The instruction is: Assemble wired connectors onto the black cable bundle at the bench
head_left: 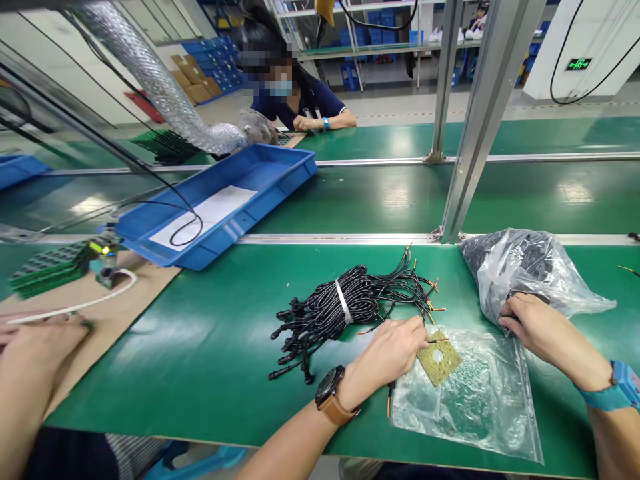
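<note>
My left hand [395, 347], with a watch on its wrist, is closed in a pinch. A thin wire [439, 341] with bare coloured ends sticks out from its fingertips, over a yellow-green sponge [440, 359] with a round hole. Beneath the sponge lies a flat clear plastic bag [470, 407]. Beside this hand rests a bundle of black cables [350, 297], tied with a white band, connectors to the left and stripped ends to the right. My right hand [533, 327], wearing a blue wristband, has curled fingers at the lower edge of a plastic bag of black parts [535, 263]; its fingertips are partly hidden.
A blue tray [285, 193] holding a white sheet stands across the rail. On the left, a co-worker's hand [45, 340] rests on cardboard beside green circuit boards [50, 267]. Another person sits opposite. A metal post [480, 127] rises behind the bag.
</note>
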Available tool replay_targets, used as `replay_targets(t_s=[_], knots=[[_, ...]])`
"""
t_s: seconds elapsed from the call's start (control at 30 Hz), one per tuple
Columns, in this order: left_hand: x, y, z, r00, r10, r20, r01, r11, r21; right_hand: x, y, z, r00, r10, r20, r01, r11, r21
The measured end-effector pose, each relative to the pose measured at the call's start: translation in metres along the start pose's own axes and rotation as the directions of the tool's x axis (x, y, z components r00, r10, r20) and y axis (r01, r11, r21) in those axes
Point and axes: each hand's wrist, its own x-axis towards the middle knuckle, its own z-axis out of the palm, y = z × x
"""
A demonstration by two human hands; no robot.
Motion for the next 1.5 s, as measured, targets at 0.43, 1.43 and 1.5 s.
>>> replay_targets(t_s=[0.43,1.43,1.5], knots=[[0.004,0.003,-0.007,0.996,-0.023,0.088,0.021,0.999,0.029,-0.013,0.002,0.012,0.992,0.123,-0.006,-0.123,0.992,-0.041],[0.001,0.003,-0.007,0.988,-0.076,0.132,0.065,0.995,0.081,0.009,-0.096,0.01,0.862,-0.503,-0.06,0.502,0.834,0.23],[0.001,0.004,-0.008,0.988,-0.086,0.132,0.075,0.993,0.087,0.01,-0.089,0.009,0.874,-0.473,-0.108,0.486,0.851,0.201]])
